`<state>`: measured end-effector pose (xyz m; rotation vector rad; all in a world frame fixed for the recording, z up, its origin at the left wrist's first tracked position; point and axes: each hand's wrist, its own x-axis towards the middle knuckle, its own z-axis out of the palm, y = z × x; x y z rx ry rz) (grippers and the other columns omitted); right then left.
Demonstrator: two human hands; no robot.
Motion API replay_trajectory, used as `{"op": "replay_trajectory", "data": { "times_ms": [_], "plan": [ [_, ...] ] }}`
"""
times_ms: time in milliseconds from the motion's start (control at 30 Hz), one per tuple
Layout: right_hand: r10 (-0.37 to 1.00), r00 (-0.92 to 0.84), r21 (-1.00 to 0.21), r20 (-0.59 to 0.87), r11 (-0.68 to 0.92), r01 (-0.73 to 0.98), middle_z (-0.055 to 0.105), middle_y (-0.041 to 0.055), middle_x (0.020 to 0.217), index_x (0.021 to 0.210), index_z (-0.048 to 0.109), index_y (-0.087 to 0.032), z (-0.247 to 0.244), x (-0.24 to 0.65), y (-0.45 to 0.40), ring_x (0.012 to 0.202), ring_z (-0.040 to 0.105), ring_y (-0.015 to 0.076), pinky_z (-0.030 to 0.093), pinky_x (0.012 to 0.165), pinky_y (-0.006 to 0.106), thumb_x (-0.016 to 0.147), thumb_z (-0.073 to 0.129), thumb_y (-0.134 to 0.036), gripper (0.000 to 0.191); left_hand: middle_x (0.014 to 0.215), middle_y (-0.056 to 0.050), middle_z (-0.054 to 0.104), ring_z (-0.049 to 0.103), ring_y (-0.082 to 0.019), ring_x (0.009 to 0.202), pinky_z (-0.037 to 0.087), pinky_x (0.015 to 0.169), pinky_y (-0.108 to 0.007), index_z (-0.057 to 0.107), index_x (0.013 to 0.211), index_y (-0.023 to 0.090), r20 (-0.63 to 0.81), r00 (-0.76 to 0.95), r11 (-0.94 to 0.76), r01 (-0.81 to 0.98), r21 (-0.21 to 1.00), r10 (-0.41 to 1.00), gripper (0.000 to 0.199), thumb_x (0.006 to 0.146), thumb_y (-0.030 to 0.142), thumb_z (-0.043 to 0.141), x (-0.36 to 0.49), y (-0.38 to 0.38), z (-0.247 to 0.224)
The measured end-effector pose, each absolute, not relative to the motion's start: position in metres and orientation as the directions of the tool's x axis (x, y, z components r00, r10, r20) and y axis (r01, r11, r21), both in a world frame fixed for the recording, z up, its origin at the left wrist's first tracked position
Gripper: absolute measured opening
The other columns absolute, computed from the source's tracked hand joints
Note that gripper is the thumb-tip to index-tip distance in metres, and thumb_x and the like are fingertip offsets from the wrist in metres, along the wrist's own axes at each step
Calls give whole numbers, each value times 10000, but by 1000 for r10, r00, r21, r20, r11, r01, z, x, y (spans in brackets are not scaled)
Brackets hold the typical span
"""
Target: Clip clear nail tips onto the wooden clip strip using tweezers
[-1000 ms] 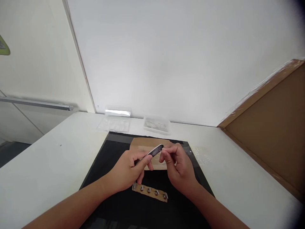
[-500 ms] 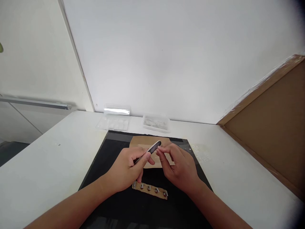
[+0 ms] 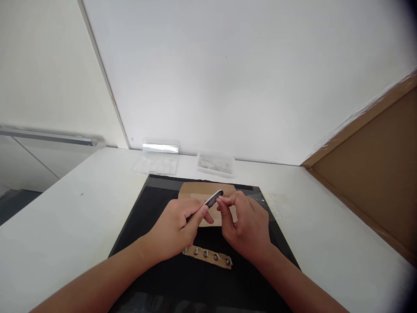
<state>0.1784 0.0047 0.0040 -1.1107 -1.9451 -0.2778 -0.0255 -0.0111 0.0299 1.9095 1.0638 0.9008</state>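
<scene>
My left hand [image 3: 179,221] is closed round a nail file [image 3: 213,199], dark on its face with a pale edge, tilted up to the right. Close to the file's upper end, my right hand [image 3: 246,221] has thumb and forefinger pinched together. Whatever is between those fingertips is too small to make out. Below the hands lies a cardboard strip [image 3: 210,256] bearing several shiny round studs with small clear slips on them. A brown paper sheet [image 3: 192,190] is behind the hands, partly covered by them.
A black mat [image 3: 153,287] covers the middle of the white table [image 3: 74,221]. At the back stand an open clear case [image 3: 155,163] and a clear box [image 3: 215,165] with small pale pieces inside. A brown board [image 3: 374,174] leans at the right.
The view has shifted slightly. Both hands keep their hold by the nail file, with the right fingertips moved only a little along its upper end.
</scene>
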Motion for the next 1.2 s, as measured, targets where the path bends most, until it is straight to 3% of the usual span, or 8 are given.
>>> {"op": "replay_trajectory", "data": {
  "times_ms": [133,300,733,1200],
  "plan": [
    [579,-225,-175,783,553,814,714,15,782,922,505,-241,4,174,7,645,622,186,398,631,337,1011,590,-214,126,619,10,658,611,-117,519,504,592,-227,732,843,203,280,383,-431,400,809,881,401,1072,367,446,-24,-11,31],
    [550,-338,-143,764,656,741,719,16,784,872,480,-245,5,173,8,629,608,174,384,639,334,1001,586,-193,174,752,-13,708,670,-135,684,504,682,-241,690,795,190,357,377,-499,405,766,855,387,1071,309,446,-23,-9,32],
    [557,-275,-197,783,642,741,735,22,795,880,485,-244,4,169,13,670,659,189,365,669,357,992,575,-152,170,702,15,631,530,-86,546,399,552,-214,654,772,189,327,340,-448,385,807,882,388,1076,328,456,-24,-8,27],
    [568,-256,-227,782,643,731,702,-4,713,843,477,-246,8,167,12,642,656,175,387,683,362,997,570,-157,200,697,16,637,561,-95,582,447,638,-231,626,770,182,422,340,-536,409,738,840,361,1076,262,452,-22,-10,29]
  ]
}}
